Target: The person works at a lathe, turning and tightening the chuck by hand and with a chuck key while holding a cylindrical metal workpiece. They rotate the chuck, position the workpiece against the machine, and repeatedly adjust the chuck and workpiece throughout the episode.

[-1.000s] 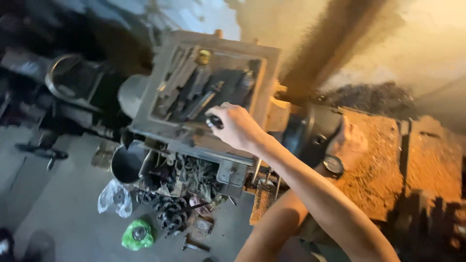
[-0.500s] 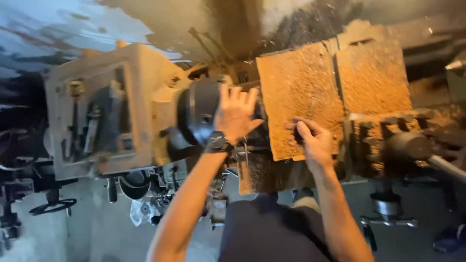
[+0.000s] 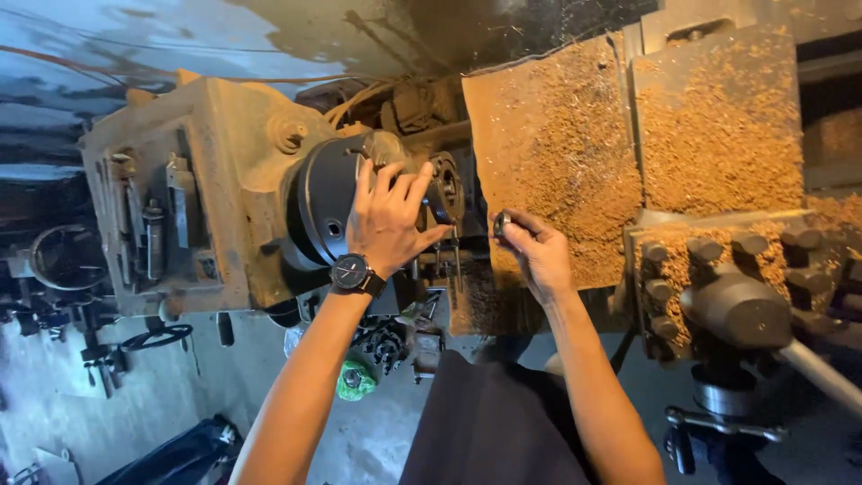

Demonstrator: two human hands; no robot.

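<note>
My left hand (image 3: pixel 388 216) lies spread flat on the black lathe chuck (image 3: pixel 325 208), while my right hand (image 3: pixel 532 251), just right of the chuck, pinches a small dark ring (image 3: pixel 501 222).

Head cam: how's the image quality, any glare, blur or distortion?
Head view: sharp at the centre, on the left hand laid on the round black metal chuck and the right hand pinching a small dark ring; pale glare top left; dark murky lower corners; wide-angle bend towards the edges; chip-covered brown carriage evenly lit.
</note>
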